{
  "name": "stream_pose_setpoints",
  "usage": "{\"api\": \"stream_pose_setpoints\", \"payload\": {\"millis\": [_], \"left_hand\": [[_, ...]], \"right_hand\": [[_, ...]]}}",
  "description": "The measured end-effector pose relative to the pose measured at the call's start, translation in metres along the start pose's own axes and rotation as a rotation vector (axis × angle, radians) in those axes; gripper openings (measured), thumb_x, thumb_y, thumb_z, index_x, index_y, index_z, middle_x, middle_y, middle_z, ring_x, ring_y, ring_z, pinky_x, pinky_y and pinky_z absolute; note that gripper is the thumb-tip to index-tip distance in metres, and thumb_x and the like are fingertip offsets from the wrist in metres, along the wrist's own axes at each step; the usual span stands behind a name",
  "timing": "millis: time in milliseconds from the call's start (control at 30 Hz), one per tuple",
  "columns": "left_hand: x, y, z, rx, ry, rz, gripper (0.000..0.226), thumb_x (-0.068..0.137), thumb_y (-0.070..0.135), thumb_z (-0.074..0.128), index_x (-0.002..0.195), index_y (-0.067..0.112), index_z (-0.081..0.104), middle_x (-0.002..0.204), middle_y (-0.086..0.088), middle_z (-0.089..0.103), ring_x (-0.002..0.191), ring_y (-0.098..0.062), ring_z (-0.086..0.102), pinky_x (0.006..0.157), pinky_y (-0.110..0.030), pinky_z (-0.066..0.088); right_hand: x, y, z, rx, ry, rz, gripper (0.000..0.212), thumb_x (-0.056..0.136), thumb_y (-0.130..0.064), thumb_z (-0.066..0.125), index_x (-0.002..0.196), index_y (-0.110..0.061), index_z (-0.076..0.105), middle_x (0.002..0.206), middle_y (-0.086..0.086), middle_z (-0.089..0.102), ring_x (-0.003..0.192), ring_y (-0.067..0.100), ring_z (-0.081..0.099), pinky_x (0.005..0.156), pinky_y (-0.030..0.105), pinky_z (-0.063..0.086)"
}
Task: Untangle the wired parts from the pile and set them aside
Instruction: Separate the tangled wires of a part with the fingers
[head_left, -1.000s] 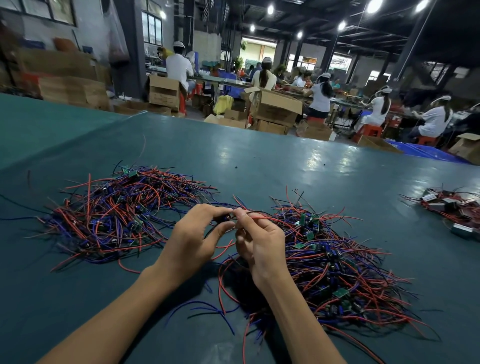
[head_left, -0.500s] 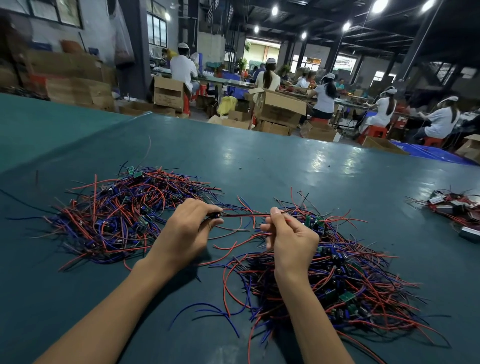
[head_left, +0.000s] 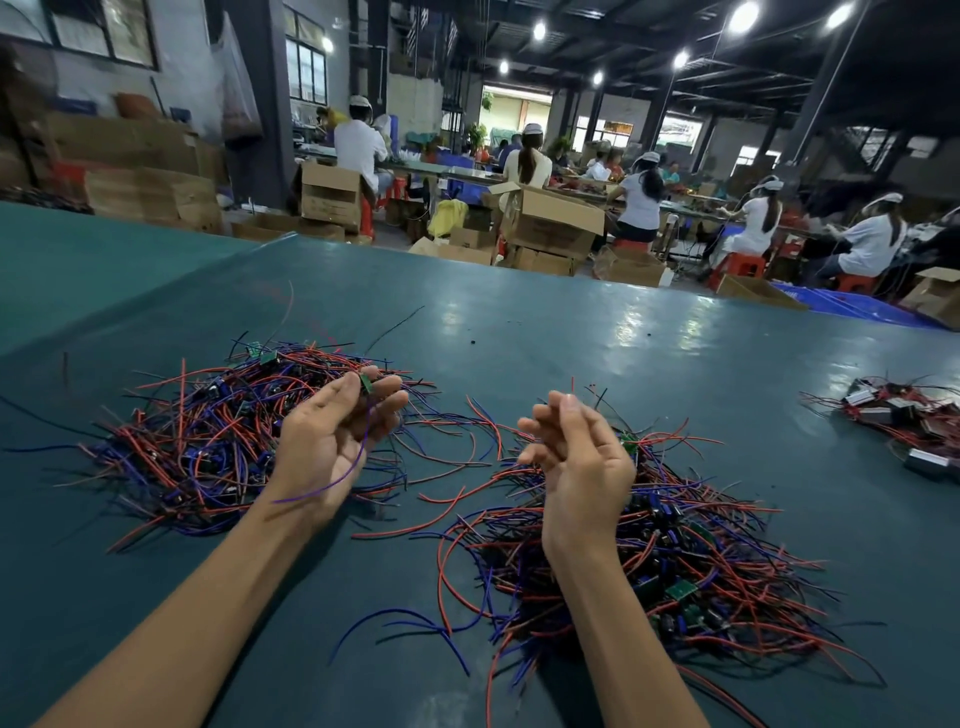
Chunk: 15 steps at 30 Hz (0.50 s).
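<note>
While the left hand (head_left: 332, 447) is held palm-up to the left of the big pile (head_left: 675, 551), its thumb and fingertips close lightly on a wired part (head_left: 366, 383), a small green board. The part's purple wire (head_left: 358, 457) hangs from it, runs down across the open palm and ends in the air near the wrist. The right hand (head_left: 579, 467) is raised over the left edge of the big pile with its fingers loosely bent and apart, and it has hold of nothing. The big pile is a tangle of red, blue and black wires with small green boards in it, lying on the green table (head_left: 571, 338). A second pile (head_left: 208, 436) of the same wires lies left of the big pile, under and beyond the left hand, with loose red and blue strands between the two. Well to the right of the big pile, by the table's edge, sits a smaller cluster of boxy parts (head_left: 909, 415) with red wires. Beyond the big pile, past the table's far edge, people (head_left: 639, 200) sit among cardboard boxes (head_left: 550, 218).
</note>
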<state>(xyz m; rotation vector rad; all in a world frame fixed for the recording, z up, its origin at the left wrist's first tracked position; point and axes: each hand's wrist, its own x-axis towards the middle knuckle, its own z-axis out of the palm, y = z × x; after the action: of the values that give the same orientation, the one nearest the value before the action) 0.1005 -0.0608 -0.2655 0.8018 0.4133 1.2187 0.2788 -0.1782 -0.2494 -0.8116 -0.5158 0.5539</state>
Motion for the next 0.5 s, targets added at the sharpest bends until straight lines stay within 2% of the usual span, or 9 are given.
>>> {"api": "stream_pose_setpoints", "payload": {"millis": [100,167,300,400,433,500], "left_hand": [[-0.005,0.003,0.005,-0.135,-0.101,-0.189,0.029,0.097,0.030,0.052,0.110,0.011,0.069,0.111,-0.009,0.076,0.096,-0.019,0.075,0.076,-0.030,0.061],[-0.008,0.002,0.008,-0.125,-0.170,-0.249,0.030,0.096,0.033,0.052,0.109,0.012,0.070,0.114,-0.008,0.075,0.104,-0.022,0.073,0.080,-0.033,0.061],[-0.013,-0.010,0.014,0.032,-0.272,-0.212,0.024,0.097,0.032,0.049,0.106,0.018,0.066,0.122,-0.007,0.072,0.121,-0.025,0.065,0.092,-0.040,0.052],[-0.016,-0.022,0.016,0.064,-0.330,-0.209,0.021,0.091,0.031,0.063,0.103,0.015,0.068,0.122,-0.013,0.071,0.120,-0.028,0.066,0.097,-0.045,0.054],[-0.017,-0.024,0.017,0.077,-0.342,-0.215,0.032,0.085,0.035,0.074,0.106,0.010,0.068,0.123,-0.016,0.070,0.120,-0.030,0.065,0.098,-0.046,0.055],[-0.017,-0.026,0.017,0.097,-0.337,-0.246,0.074,0.069,0.042,0.091,0.118,-0.003,0.059,0.126,-0.025,0.067,0.121,-0.034,0.064,0.100,-0.045,0.054]], "right_hand": [[-0.006,0.009,0.003,-0.136,-0.090,-0.025,0.016,0.100,-0.010,0.060,0.097,-0.004,0.074,0.086,0.014,0.074,0.075,0.026,0.070,0.049,0.027,0.051],[-0.011,0.013,0.004,-0.240,-0.160,-0.057,0.017,0.100,-0.012,0.060,0.096,-0.008,0.076,0.087,0.010,0.076,0.077,0.023,0.071,0.052,0.027,0.052],[-0.019,0.017,0.007,-0.414,-0.313,-0.097,0.018,0.099,-0.018,0.064,0.090,-0.013,0.079,0.083,0.004,0.077,0.077,0.014,0.071,0.060,0.023,0.052],[-0.025,0.024,0.009,-0.481,-0.438,-0.065,0.014,0.096,-0.017,0.069,0.091,-0.011,0.080,0.084,0.005,0.078,0.078,0.009,0.070,0.071,0.021,0.053],[-0.027,0.027,0.010,-0.489,-0.463,-0.051,0.013,0.095,-0.016,0.070,0.094,-0.009,0.080,0.087,0.006,0.078,0.080,0.011,0.069,0.076,0.027,0.056],[-0.029,0.031,0.010,-0.500,-0.495,-0.036,0.011,0.093,-0.016,0.072,0.096,-0.009,0.080,0.089,0.006,0.079,0.082,0.013,0.069,0.083,0.036,0.058]]}}
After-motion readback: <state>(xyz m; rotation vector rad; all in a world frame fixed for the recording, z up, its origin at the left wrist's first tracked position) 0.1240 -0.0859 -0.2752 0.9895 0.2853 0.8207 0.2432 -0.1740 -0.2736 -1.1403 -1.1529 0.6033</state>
